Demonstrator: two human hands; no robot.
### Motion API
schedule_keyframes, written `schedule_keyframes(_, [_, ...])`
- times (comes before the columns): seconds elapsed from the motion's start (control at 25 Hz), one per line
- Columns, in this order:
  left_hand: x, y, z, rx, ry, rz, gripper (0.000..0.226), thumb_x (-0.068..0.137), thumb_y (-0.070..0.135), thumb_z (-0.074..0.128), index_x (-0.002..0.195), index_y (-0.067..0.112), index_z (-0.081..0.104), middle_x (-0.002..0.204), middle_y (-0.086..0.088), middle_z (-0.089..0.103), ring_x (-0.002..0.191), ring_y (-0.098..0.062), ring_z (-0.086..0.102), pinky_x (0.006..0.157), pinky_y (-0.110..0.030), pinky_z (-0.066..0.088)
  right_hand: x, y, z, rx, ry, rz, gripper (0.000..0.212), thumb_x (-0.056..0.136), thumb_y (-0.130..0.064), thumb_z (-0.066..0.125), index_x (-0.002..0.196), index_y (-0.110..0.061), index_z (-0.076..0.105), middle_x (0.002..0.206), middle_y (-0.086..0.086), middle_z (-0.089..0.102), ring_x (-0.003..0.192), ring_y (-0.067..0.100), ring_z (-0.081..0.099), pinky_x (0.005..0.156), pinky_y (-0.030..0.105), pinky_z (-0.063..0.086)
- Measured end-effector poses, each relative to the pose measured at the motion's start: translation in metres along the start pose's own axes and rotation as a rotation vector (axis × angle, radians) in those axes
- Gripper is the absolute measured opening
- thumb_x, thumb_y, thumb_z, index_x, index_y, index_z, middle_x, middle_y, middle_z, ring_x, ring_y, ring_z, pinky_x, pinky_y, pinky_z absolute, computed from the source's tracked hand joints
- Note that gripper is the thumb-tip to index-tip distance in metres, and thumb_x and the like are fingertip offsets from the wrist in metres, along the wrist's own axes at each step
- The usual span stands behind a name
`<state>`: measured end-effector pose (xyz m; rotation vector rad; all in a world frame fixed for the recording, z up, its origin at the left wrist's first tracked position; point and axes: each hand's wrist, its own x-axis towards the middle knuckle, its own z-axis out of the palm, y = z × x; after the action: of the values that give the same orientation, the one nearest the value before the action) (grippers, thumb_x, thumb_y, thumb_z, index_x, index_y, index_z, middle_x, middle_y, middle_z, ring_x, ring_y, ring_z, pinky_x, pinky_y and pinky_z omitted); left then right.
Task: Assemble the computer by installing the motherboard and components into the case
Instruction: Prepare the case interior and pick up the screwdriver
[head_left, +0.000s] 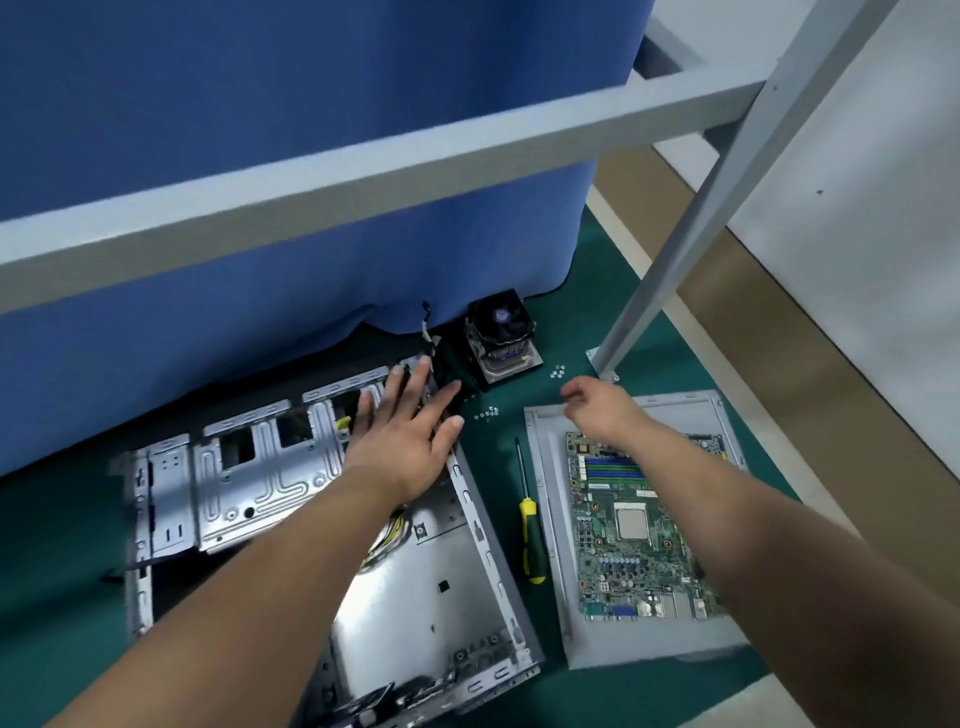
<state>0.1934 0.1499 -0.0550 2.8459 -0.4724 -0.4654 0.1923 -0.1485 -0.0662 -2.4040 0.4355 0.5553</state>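
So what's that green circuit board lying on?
The motherboard lies flat on a grey metal panel, which rests on the green mat. The right forearm crosses over the board's far right part, so that part and the panel beneath it are hidden.

Motherboard (642, 525) markings: present as small print, too small to read.
CPU cooler (500, 336) fan hub sticker: purple, lettering not legible.
Screwdriver (531, 538) handle: no readable brand.
Case (470, 519) panels: no readable label or number.
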Motion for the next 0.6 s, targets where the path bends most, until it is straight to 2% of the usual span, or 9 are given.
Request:
schedule_keyframes(0.12, [0.0, -0.005, 0.011, 0.005, 0.038, -0.003, 0.061, 0.095, 0.073, -0.004, 0.154, 0.058, -0.007, 0.159, 0.027, -0.036, 0.147, -0.003, -0.036, 0.122, -0.047, -0.019, 0.033, 0.013, 0.005, -0.041, 0.019, 0.003, 0.035, 0.102, -0.022, 0.058, 0.136, -0.017, 0.06, 0.132, 0.011, 0.065, 0.11, 0.025, 0.062, 0.091, 0.029, 0.05])
schedule_keyframes(0.2, [0.002, -0.006, 0.014, 0.001, 0.057, -0.002, 0.061, 0.096, 0.074, -0.004, 0.155, 0.058, -0.004, 0.161, 0.027, -0.033, 0.148, -0.004, -0.034, 0.123, -0.048, -0.017, 0.053, 0.017, 0.01, -0.101, 0.055, 0.002, 0.03, 0.103, -0.022, 0.056, 0.132, -0.019, 0.062, 0.123, 0.014, 0.067, 0.098, 0.027, 0.064, 0.083, 0.031, 0.051])
schedule_keyframes(0.28, [0.002, -0.005, 0.013, 0.017, 0.064, -0.005, 0.061, 0.097, 0.073, -0.003, 0.156, 0.057, -0.001, 0.162, 0.025, -0.031, 0.15, -0.005, -0.031, 0.124, -0.049, -0.014, 0.068, 0.016, 0.015, -0.199, 0.096, -0.01, 0.03, 0.102, -0.018, 0.051, 0.13, -0.021, 0.064, 0.126, 0.016, 0.064, 0.092, 0.029, 0.064, 0.081, 0.032, 0.052])
schedule_keyframes(0.36, [0.0, -0.004, 0.013, 0.034, 0.076, -0.01, 0.061, 0.098, 0.07, 0.0, 0.157, 0.055, 0.002, 0.164, 0.023, -0.029, 0.151, -0.006, -0.03, 0.125, -0.049, -0.012, 0.079, 0.014, 0.02, -0.263, 0.132, -0.021, 0.031, 0.101, -0.017, 0.05, 0.127, -0.026, 0.066, 0.131, 0.014, 0.057, 0.098, 0.031, 0.066, 0.088, 0.037, 0.055])
schedule_keyframes(0.48, [-0.002, -0.002, 0.011, 0.041, 0.078, -0.016, 0.061, 0.099, 0.068, 0.003, 0.158, 0.052, 0.005, 0.165, 0.022, -0.027, 0.152, -0.008, -0.028, 0.125, -0.049, -0.011, 0.093, 0.017, 0.028, -0.32, 0.166, -0.047, 0.03, 0.1, -0.014, 0.051, 0.123, -0.027, 0.067, 0.13, 0.008, 0.055, 0.109, 0.031, 0.061, 0.09, 0.039, 0.053])
schedule_keyframes(0.6, [-0.002, -0.001, 0.008, 0.054, 0.061, -0.026, 0.061, 0.098, 0.067, 0.001, 0.157, 0.053, 0.001, 0.164, 0.021, -0.029, 0.152, -0.009, -0.029, 0.125, -0.049, -0.012, 0.103, 0.018, 0.034, -0.442, 0.156, -0.034, 0.035, 0.102, -0.007, 0.047, 0.125, -0.026, 0.064, 0.133, 0.005, 0.052, 0.107, 0.03, 0.063, 0.093, 0.042, 0.056])
